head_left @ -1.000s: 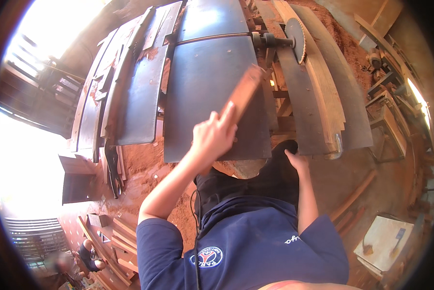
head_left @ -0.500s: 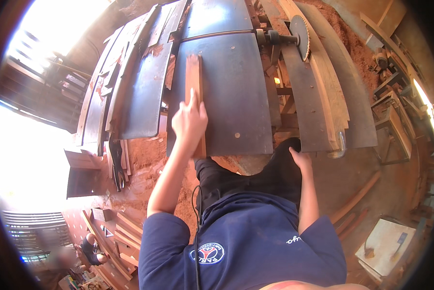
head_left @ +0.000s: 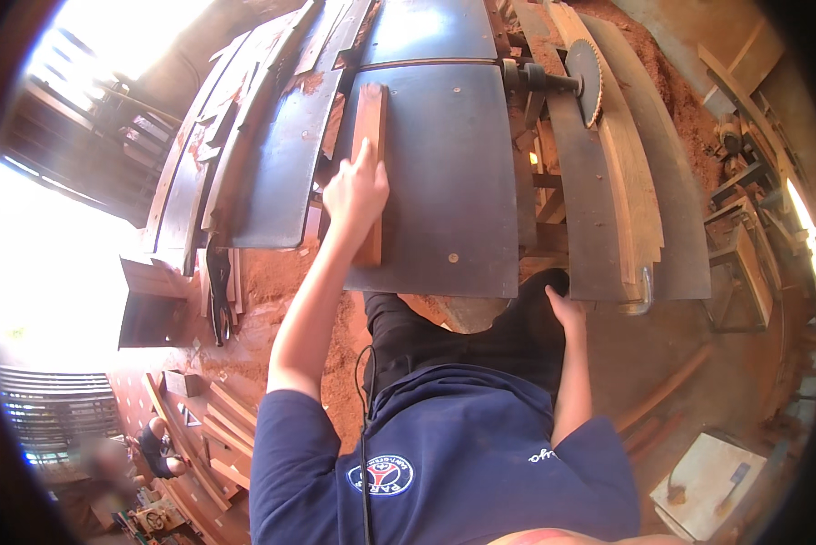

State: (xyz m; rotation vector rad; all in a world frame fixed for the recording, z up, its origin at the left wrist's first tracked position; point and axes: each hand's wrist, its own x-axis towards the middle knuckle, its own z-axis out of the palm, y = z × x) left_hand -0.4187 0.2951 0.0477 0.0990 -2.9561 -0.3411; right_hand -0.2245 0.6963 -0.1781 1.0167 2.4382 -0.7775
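Note:
A reddish-brown wooden block (head_left: 370,123), long and narrow, lies lengthwise on the left part of a dark metal machine table (head_left: 449,182). My left hand (head_left: 357,193) is closed over its middle, with the index finger stretched along the top toward the far end. The hand covers part of the block, and its near end shows just inside the table's front edge. Down at the right, my right hand (head_left: 565,309) rests on my dark-trousered thigh, thumb out, holding nothing that I can see. Its other fingers are mostly hidden.
Right of the table, a bare toothed circular saw blade (head_left: 586,84) stands on a shaft beside a long wooden fence (head_left: 633,182). Metal and wood strips (head_left: 272,173) lie left. Sawdust covers the floor. A seated person (head_left: 161,450) is at lower left, near several planks (head_left: 229,427).
My left hand has pushed the wooden block forward; its near end, earlier at the table's front edge, now lies farther in. The view has shifted slightly. My right hand stays on the thigh.

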